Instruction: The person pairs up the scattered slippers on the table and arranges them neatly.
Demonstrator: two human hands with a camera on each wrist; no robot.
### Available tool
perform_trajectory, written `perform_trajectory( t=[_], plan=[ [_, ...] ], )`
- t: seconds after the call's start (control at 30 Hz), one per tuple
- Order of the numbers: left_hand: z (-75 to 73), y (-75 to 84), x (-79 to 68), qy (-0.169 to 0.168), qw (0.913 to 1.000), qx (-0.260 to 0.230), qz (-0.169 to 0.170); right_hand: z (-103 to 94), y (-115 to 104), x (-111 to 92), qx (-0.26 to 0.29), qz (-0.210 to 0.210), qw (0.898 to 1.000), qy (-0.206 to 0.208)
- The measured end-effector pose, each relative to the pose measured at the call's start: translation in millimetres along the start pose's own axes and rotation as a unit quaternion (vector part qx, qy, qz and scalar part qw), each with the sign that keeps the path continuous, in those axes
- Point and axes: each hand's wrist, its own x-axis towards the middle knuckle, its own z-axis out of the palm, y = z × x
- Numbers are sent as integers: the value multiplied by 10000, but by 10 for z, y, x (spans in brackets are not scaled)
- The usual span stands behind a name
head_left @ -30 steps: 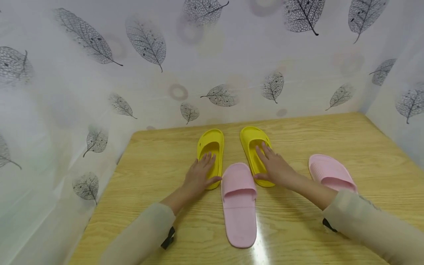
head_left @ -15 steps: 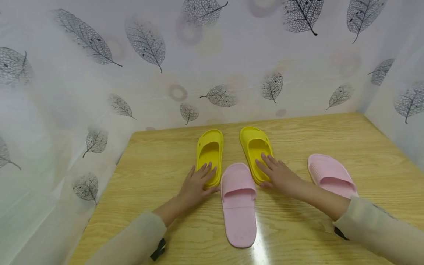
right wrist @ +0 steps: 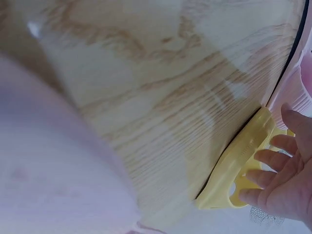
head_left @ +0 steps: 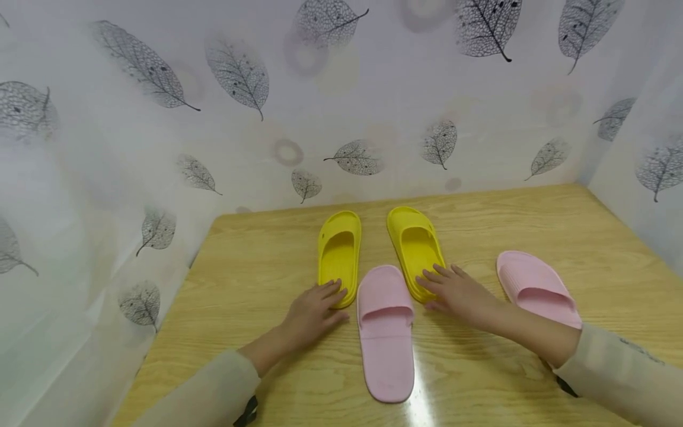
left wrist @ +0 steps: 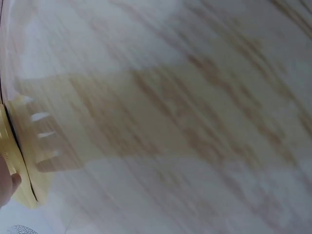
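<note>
Two yellow slippers stand side by side in the head view, toes toward the back wall. My left hand (head_left: 312, 311) is at the heel of the left yellow slipper (head_left: 339, 258), its fingertips overlapping the heel's edge with the fingers extended. Over the heel of the right yellow slipper (head_left: 418, 246) my right hand (head_left: 464, 296) lies with fingers spread. A pink slipper (head_left: 386, 362) sits between the hands, its toe pointing into the gap between the yellow heels. In the right wrist view, loosely bent fingers (right wrist: 270, 161) appear beside the yellow slipper (right wrist: 239, 156), gripping nothing.
A second pink slipper (head_left: 530, 273) lies at the right, partly behind my right forearm. Everything rests on a wood-grain tabletop (head_left: 256, 261). A pale leaf-printed sheet (head_left: 373, 89) rises behind the table and along both sides.
Both hands have drawn back toward me, from over the yellow slippers' openings to their heels. The right hand also shifted rightward. All slippers keep their places.
</note>
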Motion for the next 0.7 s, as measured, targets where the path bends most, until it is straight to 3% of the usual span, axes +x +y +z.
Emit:
perform_trajectory(
  t=[0.17,0.37,0.7],
  plan=[
    [12,-8,11,253,9994,-13,244,-14,2,-16,160,-16,9996,-215],
    [35,-66,39,475,9952,470,711,-21,30,22,174,-142,9996,-161],
    [-41,-89,81,64,9959,483,768,-9,56,53,231,-160,9993,-244]
  ],
)
